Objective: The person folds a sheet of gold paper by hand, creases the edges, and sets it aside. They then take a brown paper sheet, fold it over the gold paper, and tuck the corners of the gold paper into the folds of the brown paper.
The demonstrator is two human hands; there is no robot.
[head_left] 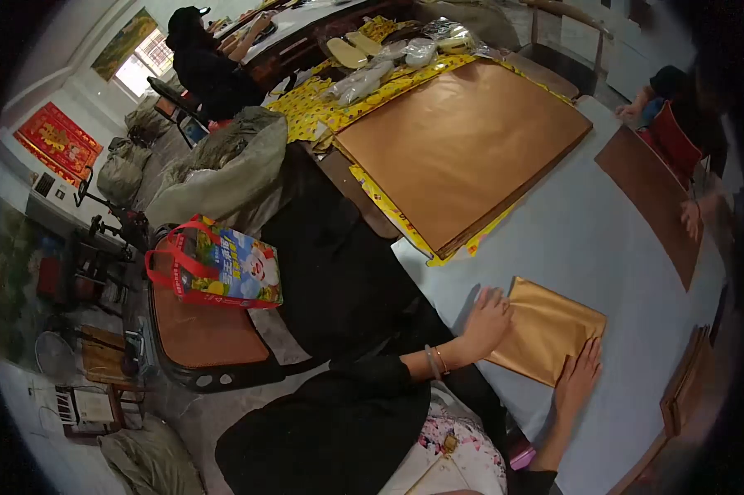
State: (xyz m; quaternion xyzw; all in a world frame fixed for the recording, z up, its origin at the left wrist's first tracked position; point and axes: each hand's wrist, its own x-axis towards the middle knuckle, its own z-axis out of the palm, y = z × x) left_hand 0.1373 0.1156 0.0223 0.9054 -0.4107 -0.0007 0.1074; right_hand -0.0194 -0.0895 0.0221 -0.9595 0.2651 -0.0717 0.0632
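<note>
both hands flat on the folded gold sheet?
Yes: the left hand presses on one edge of the folded gold sheet and the right hand lies on its opposite edge.

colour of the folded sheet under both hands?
Shiny gold folded sheet; head view shows it.

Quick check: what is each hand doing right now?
Left hand: open, flat on the folded gold sheet.
Right hand: open, fingers pressing the same sheet's near edge; holding nothing.

Co-worker (685, 107) mostly beyond frame edge
</note>
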